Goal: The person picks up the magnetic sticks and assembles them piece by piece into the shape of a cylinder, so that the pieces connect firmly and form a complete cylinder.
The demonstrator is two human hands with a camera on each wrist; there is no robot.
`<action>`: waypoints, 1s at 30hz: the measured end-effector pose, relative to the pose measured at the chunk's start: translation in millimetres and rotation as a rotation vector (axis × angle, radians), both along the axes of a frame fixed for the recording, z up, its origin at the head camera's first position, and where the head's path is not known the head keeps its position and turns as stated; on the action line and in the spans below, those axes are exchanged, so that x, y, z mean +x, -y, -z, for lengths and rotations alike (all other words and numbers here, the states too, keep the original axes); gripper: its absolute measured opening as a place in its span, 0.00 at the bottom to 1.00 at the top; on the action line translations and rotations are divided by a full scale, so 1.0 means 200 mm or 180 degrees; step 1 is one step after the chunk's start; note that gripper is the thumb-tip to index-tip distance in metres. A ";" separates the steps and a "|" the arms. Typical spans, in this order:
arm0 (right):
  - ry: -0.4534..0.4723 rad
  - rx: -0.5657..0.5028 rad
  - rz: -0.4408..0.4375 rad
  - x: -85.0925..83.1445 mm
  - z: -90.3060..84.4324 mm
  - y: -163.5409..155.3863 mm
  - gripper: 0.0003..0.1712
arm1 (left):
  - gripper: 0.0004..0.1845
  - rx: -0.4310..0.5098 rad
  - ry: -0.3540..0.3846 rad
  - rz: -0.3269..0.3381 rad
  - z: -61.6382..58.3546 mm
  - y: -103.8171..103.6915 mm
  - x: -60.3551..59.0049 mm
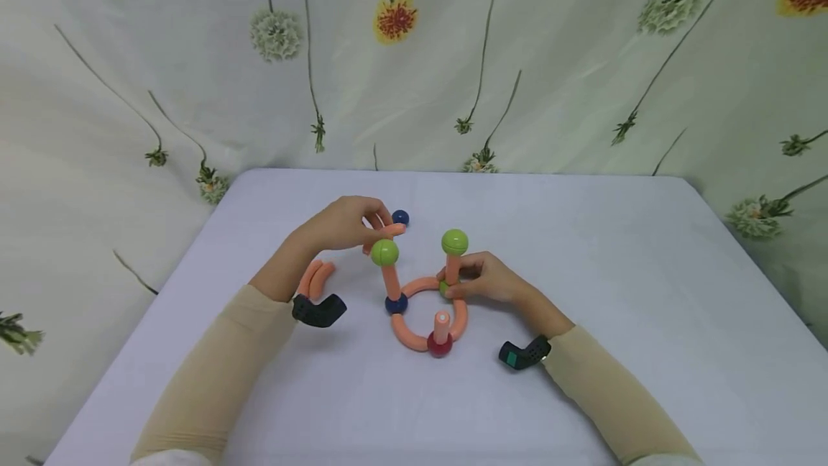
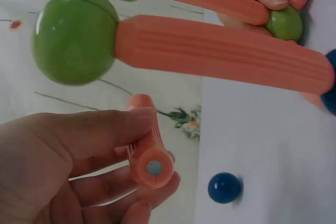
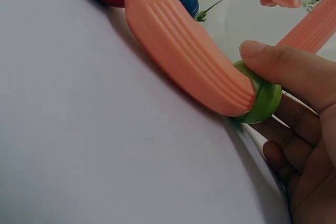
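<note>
Looking down at the white table (image 1: 601,257), we hold up a curved rod (image 2: 148,142) in our left hand (image 1: 349,223), thumb on one side and bent fingers on the other; one end of the rod faces the left wrist camera and shows a pale disc; with our right hand (image 1: 488,279) we pinch the lower green ball (image 3: 266,103) between thumb and fingers, where it sits in a ring (image 1: 409,336); the ring lies on the table, three curved pieces joined by that ball, a blue ball (image 1: 396,304) and a red ball (image 1: 440,346); a post (image 1: 391,282) stands on the blue ball and carries a green top ball (image 1: 384,252); a second post (image 1: 453,268) stands on the pinched ball and carries another top ball (image 1: 455,241); a short-looking post (image 1: 442,329) on the red ball, nearest us, has a bare tip; just beyond our left hand lies a loose blue ball (image 1: 400,218); left of the ring, near our left wrist, two spare rods (image 1: 321,280) lie side by side; we wear beige sleeves (image 1: 213,372) and a black camera (image 1: 318,311) on each wrist; flowered cloth (image 1: 556,92) fills the background.
</note>
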State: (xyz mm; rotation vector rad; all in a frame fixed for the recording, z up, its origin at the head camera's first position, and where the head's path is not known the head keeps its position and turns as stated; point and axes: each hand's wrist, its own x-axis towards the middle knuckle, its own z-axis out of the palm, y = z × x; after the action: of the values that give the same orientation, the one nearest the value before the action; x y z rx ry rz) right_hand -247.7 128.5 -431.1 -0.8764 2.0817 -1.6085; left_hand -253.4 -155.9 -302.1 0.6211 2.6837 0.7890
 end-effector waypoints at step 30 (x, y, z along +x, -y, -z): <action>-0.0046 0.0040 -0.0011 0.00 0.00 0.01 0.11 | 0.12 -0.0088 -0.0076 0.0435 -0.18 -0.22 0.04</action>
State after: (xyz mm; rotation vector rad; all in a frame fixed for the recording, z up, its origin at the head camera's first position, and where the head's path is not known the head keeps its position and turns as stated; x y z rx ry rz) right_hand -247.5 127.1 -430.7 -0.8895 2.0968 -1.5903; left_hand -245.2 -110.9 -266.6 0.8020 2.6350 0.7111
